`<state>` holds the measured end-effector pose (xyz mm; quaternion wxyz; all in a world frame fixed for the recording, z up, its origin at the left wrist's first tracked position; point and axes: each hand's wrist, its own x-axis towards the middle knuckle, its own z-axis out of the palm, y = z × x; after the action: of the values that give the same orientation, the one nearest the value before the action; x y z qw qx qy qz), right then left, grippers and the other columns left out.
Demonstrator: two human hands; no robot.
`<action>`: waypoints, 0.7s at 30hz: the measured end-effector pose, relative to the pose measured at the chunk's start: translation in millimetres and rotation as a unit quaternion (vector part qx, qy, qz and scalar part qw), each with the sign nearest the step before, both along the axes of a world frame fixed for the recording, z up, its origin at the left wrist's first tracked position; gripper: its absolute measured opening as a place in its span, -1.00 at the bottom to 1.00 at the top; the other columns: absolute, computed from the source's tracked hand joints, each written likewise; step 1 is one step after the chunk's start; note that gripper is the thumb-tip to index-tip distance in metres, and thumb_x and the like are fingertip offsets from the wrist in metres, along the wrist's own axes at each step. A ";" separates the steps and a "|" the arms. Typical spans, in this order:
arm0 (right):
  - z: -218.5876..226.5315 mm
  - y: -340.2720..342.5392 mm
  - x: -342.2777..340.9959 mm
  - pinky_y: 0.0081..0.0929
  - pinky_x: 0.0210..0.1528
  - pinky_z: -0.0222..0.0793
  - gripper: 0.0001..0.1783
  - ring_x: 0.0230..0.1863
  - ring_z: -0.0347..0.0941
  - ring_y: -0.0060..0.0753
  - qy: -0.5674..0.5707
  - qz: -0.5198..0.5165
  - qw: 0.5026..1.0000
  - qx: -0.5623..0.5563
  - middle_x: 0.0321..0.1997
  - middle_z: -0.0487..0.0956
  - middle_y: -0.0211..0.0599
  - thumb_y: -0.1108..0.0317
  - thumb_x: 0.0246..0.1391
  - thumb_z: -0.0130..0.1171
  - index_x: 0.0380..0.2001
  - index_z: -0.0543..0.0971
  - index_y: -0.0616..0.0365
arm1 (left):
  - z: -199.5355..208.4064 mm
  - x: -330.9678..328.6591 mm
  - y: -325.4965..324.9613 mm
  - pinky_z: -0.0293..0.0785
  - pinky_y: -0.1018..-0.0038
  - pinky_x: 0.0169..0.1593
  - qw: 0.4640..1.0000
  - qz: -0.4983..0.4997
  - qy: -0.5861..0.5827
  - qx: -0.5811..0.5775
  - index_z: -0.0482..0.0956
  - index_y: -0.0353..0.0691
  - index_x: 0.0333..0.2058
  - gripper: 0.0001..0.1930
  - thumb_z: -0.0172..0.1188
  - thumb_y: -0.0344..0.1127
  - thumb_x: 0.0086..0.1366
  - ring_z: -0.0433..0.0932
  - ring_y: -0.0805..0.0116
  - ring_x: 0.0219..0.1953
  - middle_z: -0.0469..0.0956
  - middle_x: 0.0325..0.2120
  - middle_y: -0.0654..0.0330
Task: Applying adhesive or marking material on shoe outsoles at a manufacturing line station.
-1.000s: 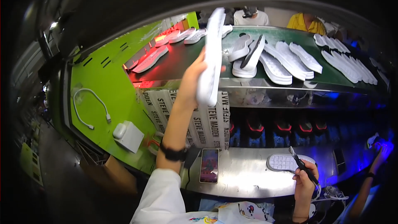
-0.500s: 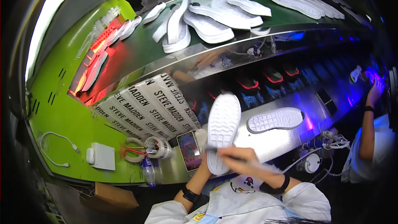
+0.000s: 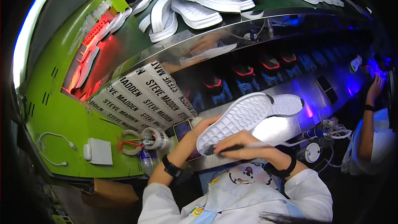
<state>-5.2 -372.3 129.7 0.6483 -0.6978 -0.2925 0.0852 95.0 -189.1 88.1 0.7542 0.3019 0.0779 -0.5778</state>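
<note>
The left hand (image 3: 203,128) is curled around the lower end of a white shoe sole (image 3: 240,114), gripping it from the side with its fingers partly hidden. The sole is held tilted above a metal counter (image 3: 271,132), its grid-patterned face up and its far end overlapping a second white sole (image 3: 288,105) that lies on the counter. The right hand (image 3: 238,143) is partly closed around a dark tool (image 3: 210,149) whose tip meets the sole's near end; the tool is too covered to identify. A white cord (image 3: 290,143) trails from near this hand toward the right.

Left of the hands stands a carton (image 3: 145,95) wrapped in white printed tape; its contents are hidden. Before it, scissors (image 3: 134,143) with red handles lie by a tape roll (image 3: 155,138), and near them is a clear plastic bottle (image 3: 146,162) with a purple label; how full it is I cannot tell. On the green tabletop (image 3: 54,112), a small white case (image 3: 87,152) rests against a white box (image 3: 100,151), both without visible contents. Below the tabletop's edge sits a brown cardboard box (image 3: 110,193), its inside too dark to read. The recess behind the counter holds a row of dark shoes (image 3: 244,71) with red trim.
</note>
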 end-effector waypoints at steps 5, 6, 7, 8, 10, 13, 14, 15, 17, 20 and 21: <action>30.0 -22.4 -2.0 -0.30 -0.14 0.29 -0.80 -0.28 0.42 -0.33 -0.125 0.053 0.973 -0.188 -0.35 0.61 -0.41 0.44 -0.18 0.16 -0.39 0.64 0.01 | 13.3 11.9 -22.6 0.51 0.51 -0.19 0.947 -0.278 -0.113 0.111 0.46 -0.36 -0.08 -0.62 -0.09 -0.16 0.33 0.57 0.37 -0.25 0.55 -0.18 0.11; 31.7 -27.7 -1.2 -0.24 -0.06 0.24 -0.81 -0.21 0.39 -0.35 -0.222 0.013 0.957 -0.186 -0.35 0.61 -0.46 0.42 -0.19 0.19 -0.40 0.64 -0.01 | 19.7 16.7 -26.5 0.50 0.56 -0.20 0.929 -0.318 -0.124 0.141 0.49 -0.32 -0.11 -0.63 -0.06 -0.15 0.31 0.56 0.43 -0.27 0.56 -0.21 0.16; 25.6 -34.6 -3.8 -0.11 0.06 0.13 -0.82 -0.05 0.32 -0.40 -0.218 0.078 0.948 -0.217 -0.21 0.60 -0.57 0.36 -0.15 0.24 -0.37 0.65 -0.03 | 25.5 20.9 -28.7 0.48 0.60 -0.21 0.909 -0.356 -0.134 0.171 0.52 -0.29 -0.14 -0.65 -0.03 -0.14 0.30 0.55 0.49 -0.29 0.57 -0.23 0.20; 29.2 -43.7 -11.6 -0.21 0.10 0.15 -0.83 -0.05 0.35 -0.37 -0.217 0.086 0.942 -0.242 -0.24 0.61 -0.55 0.42 -0.18 0.25 -0.40 0.65 0.00 | 28.5 23.4 -28.2 0.46 0.64 -0.23 0.886 -0.392 -0.144 0.201 0.55 -0.26 -0.16 -0.67 0.01 -0.14 0.28 0.54 0.55 -0.31 0.58 -0.26 0.25; 24.3 -63.4 -11.6 -0.33 0.10 0.21 -0.78 -0.06 0.36 -0.36 -0.104 0.058 0.983 -0.137 -0.29 0.60 -0.40 0.52 -0.26 0.25 -0.42 0.66 0.05 | 8.2 23.5 -16.4 0.39 0.58 -0.06 0.906 -0.370 -0.091 0.184 0.50 -0.22 -0.08 -0.65 0.02 -0.14 0.26 0.48 0.49 -0.13 0.52 -0.11 0.20; 35.6 -67.2 -2.5 -0.50 -0.05 0.34 -0.75 -0.16 0.46 -0.41 0.055 -0.145 0.988 0.009 -0.30 0.60 -0.28 0.54 -0.20 0.24 -0.33 0.65 0.15 | -16.0 -15.7 -11.5 0.05 0.25 0.21 0.988 0.027 -0.026 -0.153 0.22 -0.17 0.15 -0.33 -0.14 0.18 0.19 0.19 0.19 0.16 0.23 0.14 0.08; 33.7 -58.1 -3.2 -0.50 -0.06 0.35 -0.75 -0.18 0.46 -0.42 0.073 -0.208 0.975 0.024 -0.31 0.60 -0.26 0.54 -0.20 0.24 -0.33 0.64 0.15 | -22.0 -21.0 -21.0 -0.06 0.14 0.30 0.952 0.152 0.000 -0.265 0.13 -0.15 0.22 -0.22 -0.19 0.28 0.17 0.09 0.09 0.26 0.13 0.22 0.04; 16.9 -46.9 -4.0 -0.52 -0.09 0.36 -0.75 -0.20 0.46 -0.46 0.028 -0.212 0.977 0.010 -0.31 0.59 -0.24 0.53 -0.19 0.24 -0.31 0.64 0.18 | -12.4 -33.1 -40.1 -0.02 0.09 0.28 0.953 0.192 -0.066 -0.224 0.06 -0.15 0.24 -0.21 -0.21 0.27 0.18 0.11 0.01 0.24 0.11 0.22 0.02; 18.6 -37.4 0.7 -0.52 -0.19 0.40 -0.77 -0.25 0.47 -0.53 0.204 -0.197 0.959 0.021 -0.36 0.58 -0.24 0.50 -0.14 0.22 -0.31 0.63 0.19 | -13.9 -52.6 -48.5 0.17 0.03 0.19 0.949 0.243 -0.074 -0.188 -0.01 -0.17 0.26 -0.21 -0.23 0.26 0.19 0.20 -0.09 0.18 0.08 0.22 -0.07; 13.5 -16.3 18.2 -0.43 -0.32 0.36 -0.79 -0.44 0.46 -0.40 -0.113 -0.442 0.889 -0.039 -0.51 0.53 -0.23 0.46 -0.17 0.22 -0.35 0.63 0.20 | -42.7 -54.6 -39.3 0.29 0.06 0.11 0.915 0.112 -0.079 -0.378 0.06 -0.21 0.23 -0.25 -0.22 0.21 0.22 0.31 -0.05 0.10 0.12 0.20 -0.08; 1.7 -6.5 12.3 -0.40 -0.26 0.34 -0.78 -0.42 0.45 -0.34 -0.174 -0.383 0.903 -0.085 -0.51 0.52 -0.22 0.45 -0.19 0.23 -0.36 0.63 0.15 | -30.5 -60.2 -40.8 0.31 0.03 0.07 0.924 0.275 0.112 -0.240 0.08 -0.22 0.23 -0.27 -0.18 0.17 0.22 0.33 -0.05 0.05 0.12 0.19 -0.06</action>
<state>7.1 -378.9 131.4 0.5082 -0.8119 -0.1029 -0.2683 34.8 -229.9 57.6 0.9196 0.0118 0.1011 -0.3794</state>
